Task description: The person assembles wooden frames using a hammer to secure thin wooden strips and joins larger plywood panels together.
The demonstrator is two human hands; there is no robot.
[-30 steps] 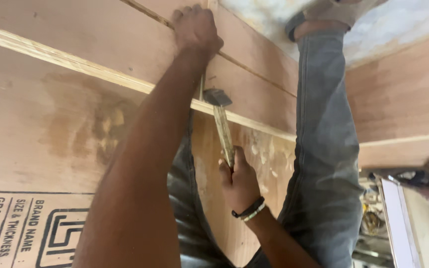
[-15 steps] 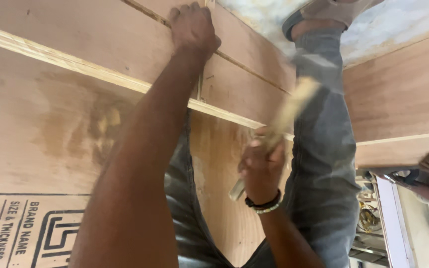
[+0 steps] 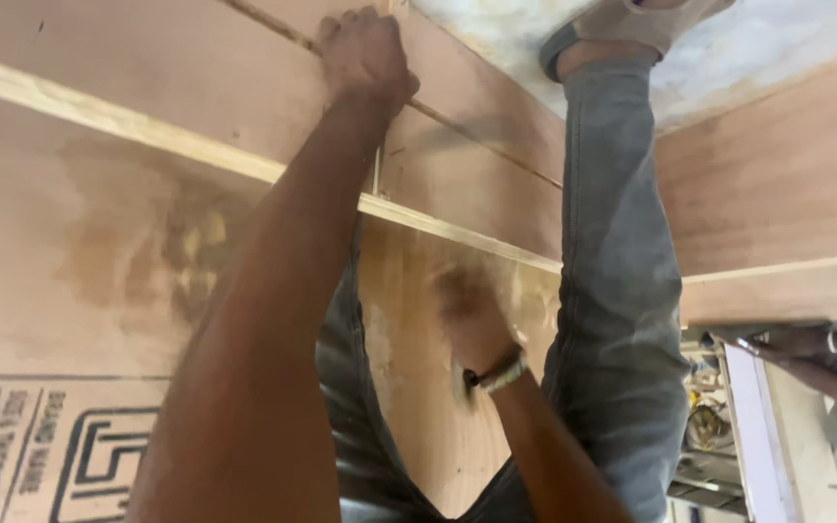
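Left hand [image 3: 365, 53] fisted, clamped on a thin metal tool [image 3: 378, 169] set upright against the plywood panel [image 3: 128, 242], just above the pale wooden strip [image 3: 147, 131]. Right hand [image 3: 472, 315] motion-blurred below the strip; grip state undeterminable. Wristband [image 3: 496, 373] visible.

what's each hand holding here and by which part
Left hand grips a thin upright tool at its top end. Right hand is motion-blurred; its hold cannot be told.

Around us we see reddish-brown plywood sheets [image 3: 99, 242] edged with pale wooden strips [image 3: 128, 126], and a mottled grey-white concrete floor [image 3: 767, 48] in daylight.
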